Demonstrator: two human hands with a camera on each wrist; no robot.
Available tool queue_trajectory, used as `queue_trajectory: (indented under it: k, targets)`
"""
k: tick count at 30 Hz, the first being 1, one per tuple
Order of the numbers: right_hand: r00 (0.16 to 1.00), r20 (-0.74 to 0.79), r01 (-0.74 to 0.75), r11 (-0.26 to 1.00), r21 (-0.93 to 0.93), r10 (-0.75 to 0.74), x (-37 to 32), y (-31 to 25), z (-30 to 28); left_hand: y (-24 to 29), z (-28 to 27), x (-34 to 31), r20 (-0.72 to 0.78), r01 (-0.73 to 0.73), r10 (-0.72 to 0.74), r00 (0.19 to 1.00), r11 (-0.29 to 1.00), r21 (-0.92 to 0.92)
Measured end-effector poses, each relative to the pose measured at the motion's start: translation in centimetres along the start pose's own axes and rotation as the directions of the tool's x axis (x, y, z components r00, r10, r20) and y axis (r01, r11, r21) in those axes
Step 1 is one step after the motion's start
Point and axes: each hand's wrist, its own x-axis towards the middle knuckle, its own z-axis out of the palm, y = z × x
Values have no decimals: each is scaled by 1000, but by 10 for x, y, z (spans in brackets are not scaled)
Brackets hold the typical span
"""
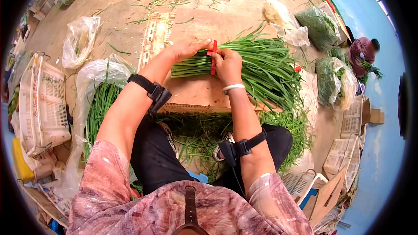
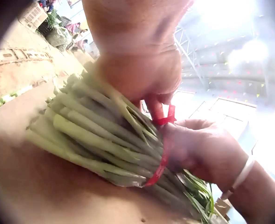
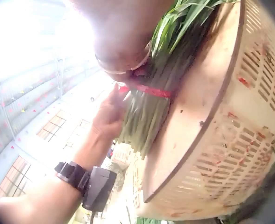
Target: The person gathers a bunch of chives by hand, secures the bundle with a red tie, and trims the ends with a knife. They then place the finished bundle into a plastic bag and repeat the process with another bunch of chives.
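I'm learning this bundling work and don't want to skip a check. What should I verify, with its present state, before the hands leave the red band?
1. Bundle lying on the board: ok.
2. Board supported: ok, a crate stands under it.
3. Red band passing across the stalks: ok, seen in all three views.
4. Right hand gripping the band: ok, thumb and fingers pinch it.
5. Left hand gripping the band: cannot tell; it is at the band, but its hold is unclear.
6. Band fastened: cannot tell, fingers partly cover the join.
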Motion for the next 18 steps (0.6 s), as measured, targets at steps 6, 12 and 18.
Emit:
queue_trajectory:
  k: [6, 12, 18]
  targets:
    - [983, 148, -69, 966, -248, 108, 18, -7, 0, -20, 2, 24, -129, 51, -73, 989, 985, -167]
    - [977, 153, -98, 948, -302, 150, 15, -14, -1, -15, 10, 25, -246, 11, -53, 968, 985, -170]
    - [999, -24, 21, 930, -367, -32, -17, -25, 3, -24, 8, 32, -282, 88, -108, 953, 993, -82]
